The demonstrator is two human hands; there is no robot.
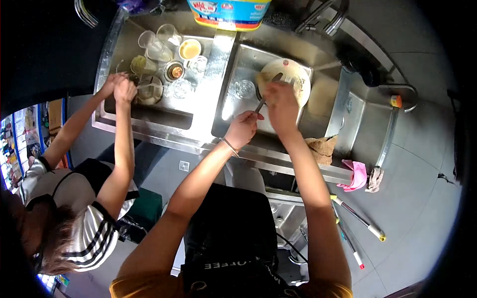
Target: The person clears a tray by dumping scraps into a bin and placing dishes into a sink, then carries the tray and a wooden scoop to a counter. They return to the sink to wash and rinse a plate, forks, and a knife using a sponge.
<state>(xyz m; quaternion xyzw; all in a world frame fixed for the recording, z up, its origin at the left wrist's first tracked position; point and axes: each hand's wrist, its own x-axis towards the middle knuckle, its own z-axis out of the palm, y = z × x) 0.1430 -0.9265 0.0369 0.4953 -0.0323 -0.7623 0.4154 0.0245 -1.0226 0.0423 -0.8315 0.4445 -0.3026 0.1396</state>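
My left hand [242, 130] is closed round the lower end of a metal knife [260, 104], over the front of the middle sink. The knife slants up and to the right, its blade tip above a round white plate [302, 82]. Beside the blade, my right hand [281, 107] is over the plate's lower left part. Its fingers are bent, and what they hold, if anything, is hidden. Fork tines [287, 79] show just above that hand. Some brownish residue is on the plate. A clear glass dish [244, 89] lies in the sink to the left.
A co-worker's hands [121, 88] are at the left sink, beside cups [160, 51] and an orange-filled bowl [190, 49]. A blue tub [229, 12] stands behind. A brown cloth [322, 149] and pink cloth [354, 176] hang at the front edge. Taps are at the back right.
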